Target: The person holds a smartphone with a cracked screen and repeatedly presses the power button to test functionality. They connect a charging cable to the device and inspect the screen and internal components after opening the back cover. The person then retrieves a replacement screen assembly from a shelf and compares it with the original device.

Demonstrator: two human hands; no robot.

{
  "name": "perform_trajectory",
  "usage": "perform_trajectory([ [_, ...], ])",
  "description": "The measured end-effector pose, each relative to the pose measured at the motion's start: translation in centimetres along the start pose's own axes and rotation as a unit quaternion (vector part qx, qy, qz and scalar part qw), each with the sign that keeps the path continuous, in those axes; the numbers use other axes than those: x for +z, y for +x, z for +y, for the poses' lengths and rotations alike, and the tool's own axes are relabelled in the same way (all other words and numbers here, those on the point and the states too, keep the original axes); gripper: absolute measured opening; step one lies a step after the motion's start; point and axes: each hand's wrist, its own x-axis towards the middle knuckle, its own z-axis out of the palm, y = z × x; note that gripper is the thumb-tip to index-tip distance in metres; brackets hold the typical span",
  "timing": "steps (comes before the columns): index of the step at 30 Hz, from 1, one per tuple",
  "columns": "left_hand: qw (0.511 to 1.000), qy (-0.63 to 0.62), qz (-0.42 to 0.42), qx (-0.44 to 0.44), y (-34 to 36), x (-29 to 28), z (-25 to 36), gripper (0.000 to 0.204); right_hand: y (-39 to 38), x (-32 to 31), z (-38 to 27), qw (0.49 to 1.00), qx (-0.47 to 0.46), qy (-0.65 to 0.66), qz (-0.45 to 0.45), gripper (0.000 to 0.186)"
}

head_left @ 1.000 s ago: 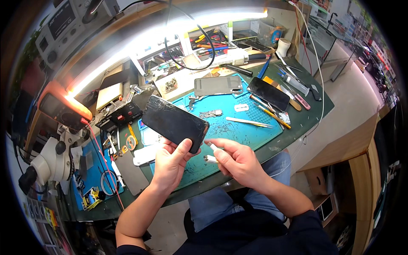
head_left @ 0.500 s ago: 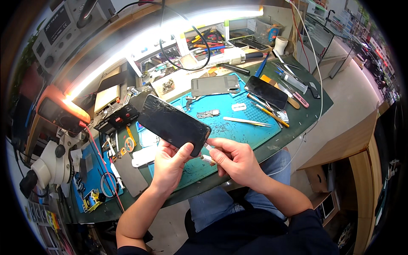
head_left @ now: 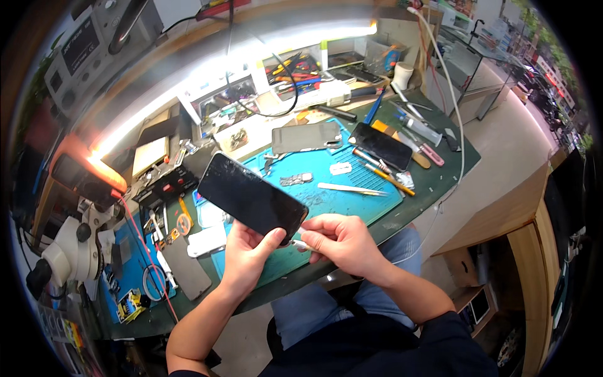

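My left hand (head_left: 248, 254) holds a black smartphone (head_left: 248, 195) by its lower end, thumb on the front and fingers behind. The phone is tilted above the blue work mat (head_left: 326, 210), and its dark screen has cracks near the upper corner. Close to the phone's lower edge, my right hand (head_left: 345, 244) pinches the white plug end of a cable (head_left: 301, 244). Whether the plug sits in the phone's port cannot be made out. On the mat lie tweezers (head_left: 353, 189), a small circuit board (head_left: 296, 180) and a grey phone part (head_left: 306, 136).
A second black phone (head_left: 381, 146) lies at the right among screwdrivers and a syringe (head_left: 422, 132). An orange multimeter (head_left: 85, 176) and a white microscope part (head_left: 69, 245) stand at the left. A white cable (head_left: 463, 125) hangs along the bench's right side.
My view has shifted, so the bench appears a little further left. The phone's tilt has changed slightly and its cracks catch less light. My right fingers have closed further around the plug.
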Motion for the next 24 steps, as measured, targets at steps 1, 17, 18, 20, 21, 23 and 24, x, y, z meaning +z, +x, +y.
perform_trajectory([
  [1,1.000,0.005,0.004,-0.014,-0.3,0.1,0.0,0.042,-0.1,-0.1,0.3,1.000,-0.003,0.000,-0.003,0.023],
  [17,0.998,-0.001,-0.050,-0.026,0.3,-0.7,0.3,0.042,-0.9,-1.4,-0.3,0.989,-0.053,-0.136,-0.003,0.035],
  [18,0.998,-0.005,-0.056,-0.029,0.2,-0.8,0.2,0.043,-1.0,-1.6,-0.4,0.987,-0.064,-0.144,0.020,0.034],
  [20,0.997,-0.013,-0.067,-0.036,0.2,-1.1,-0.1,0.045,-0.9,-2.1,-0.3,0.981,-0.085,-0.161,0.067,0.033],
  [21,0.996,-0.012,-0.073,-0.046,0.2,-1.0,0.0,0.047,-0.9,-2.3,-0.4,0.977,-0.100,-0.160,0.095,0.032],
  [23,0.994,-0.010,-0.087,-0.066,0.2,-0.8,0.2,0.050,-0.7,-2.9,-0.8,0.967,-0.129,-0.158,0.153,0.030],
  [24,0.993,-0.005,-0.094,-0.070,0.2,-0.7,0.2,0.052,-0.8,-3.0,-1.0,0.967,-0.144,-0.120,0.170,0.027],
])
